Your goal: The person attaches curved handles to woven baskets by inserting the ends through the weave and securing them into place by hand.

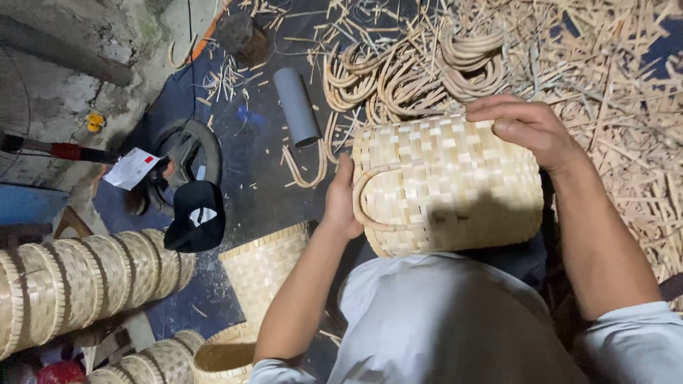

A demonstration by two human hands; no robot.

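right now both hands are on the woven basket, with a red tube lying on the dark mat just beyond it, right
Not quite: the tube is grey, not red. The head view shows it lying on the dark mat just beyond the basket. The rest stands: the left hand is at the basket's handle end and the right hand rests on its far side.

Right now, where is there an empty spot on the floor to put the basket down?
Bare dark floor lies between the grey tube, the black wheel and the basket. The right side is crowded with bamboo strips, and the bent handles fill the top.
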